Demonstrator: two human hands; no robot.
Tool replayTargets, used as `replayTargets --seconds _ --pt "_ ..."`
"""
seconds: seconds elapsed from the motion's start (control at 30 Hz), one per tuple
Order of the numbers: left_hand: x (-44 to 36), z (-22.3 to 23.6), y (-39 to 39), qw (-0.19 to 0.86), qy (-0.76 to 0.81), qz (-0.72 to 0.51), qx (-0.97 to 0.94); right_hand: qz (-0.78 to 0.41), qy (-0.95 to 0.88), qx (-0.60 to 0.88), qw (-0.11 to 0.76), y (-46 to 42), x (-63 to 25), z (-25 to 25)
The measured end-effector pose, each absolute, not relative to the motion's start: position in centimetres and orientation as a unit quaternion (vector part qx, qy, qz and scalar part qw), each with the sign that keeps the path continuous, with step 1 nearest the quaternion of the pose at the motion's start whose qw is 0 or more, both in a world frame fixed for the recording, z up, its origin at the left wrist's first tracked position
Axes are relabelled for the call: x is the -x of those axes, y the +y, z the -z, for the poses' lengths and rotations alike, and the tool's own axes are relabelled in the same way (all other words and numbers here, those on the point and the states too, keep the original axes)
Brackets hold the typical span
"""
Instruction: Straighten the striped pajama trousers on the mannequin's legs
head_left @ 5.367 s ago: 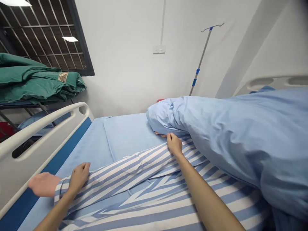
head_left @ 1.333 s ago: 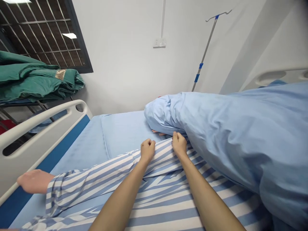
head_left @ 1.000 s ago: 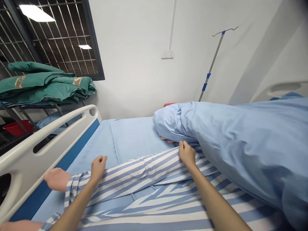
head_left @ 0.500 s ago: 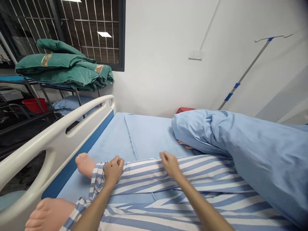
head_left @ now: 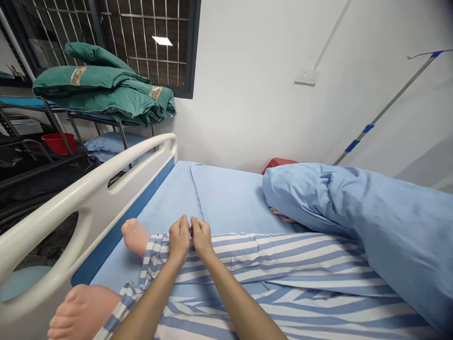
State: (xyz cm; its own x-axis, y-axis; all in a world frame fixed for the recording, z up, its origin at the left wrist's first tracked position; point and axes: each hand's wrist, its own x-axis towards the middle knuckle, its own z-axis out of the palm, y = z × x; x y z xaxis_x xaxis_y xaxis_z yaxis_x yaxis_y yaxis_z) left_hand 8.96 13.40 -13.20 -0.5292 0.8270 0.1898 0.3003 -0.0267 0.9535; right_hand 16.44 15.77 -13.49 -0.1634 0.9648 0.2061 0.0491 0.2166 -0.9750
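Observation:
My left hand [head_left: 179, 240] and my right hand [head_left: 201, 236] are both closed into loose fists, side by side, their curled fingers almost meeting. They are over the lower part of the far leg of the striped trousers [head_left: 269, 257], close to its cuff. No cloth shows bunched up in either fist; whether the undersides touch the trouser leg is hidden. The trousers are on a manikin lying on the bed. Its far foot [head_left: 136, 236] and near foot [head_left: 85, 307] stick out bare at the left. A light blue quilt [head_left: 329, 193] covers its upper part, with fingertips [head_left: 282, 215] showing underneath.
A white bed end board [head_left: 102, 193] with a blue lower edge stands beyond the feet. Light blue sheet [head_left: 226, 193] covers the mattress. Behind are an IV pole [head_left: 385, 111], a red object [head_left: 279, 163], green folded bedding [head_left: 106, 92] and a red bucket [head_left: 60, 143].
My right hand has moved left along the far trouser leg, from around its middle to beside my left hand. My left hand stays near the cuff. The view has shifted slightly.

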Motion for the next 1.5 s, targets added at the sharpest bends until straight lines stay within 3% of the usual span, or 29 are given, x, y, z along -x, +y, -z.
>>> replayTargets --seconds 0.37,0.57,0.87,1.2,1.37,1.5 --pt "-13.1 13.2 14.8 0.23 0.677 -0.516 -0.472 -0.459 -0.611 0.398 0.507 16.1 -20.3 11.8" --pt "-14.9 13.0 15.5 0.23 0.675 -0.522 -0.467 -0.412 -0.666 0.437 0.442 16.5 -23.3 12.3" --pt "-19.3 12.7 15.6 0.205 0.7 -0.49 -0.477 -0.447 -0.605 0.454 0.477 17.5 -27.1 12.4" --pt "-24.3 12.4 16.6 0.217 0.681 -0.487 -0.503 -0.334 -0.652 0.483 0.479 17.6 -32.6 11.1" --pt "-26.4 12.0 17.2 0.236 0.651 -0.519 -0.501 -0.316 -0.681 0.506 0.425 17.7 -35.2 11.7" --pt "-27.8 12.2 17.9 0.232 0.662 -0.488 -0.52 -0.332 -0.633 0.503 0.485 18.2 -37.4 11.6"
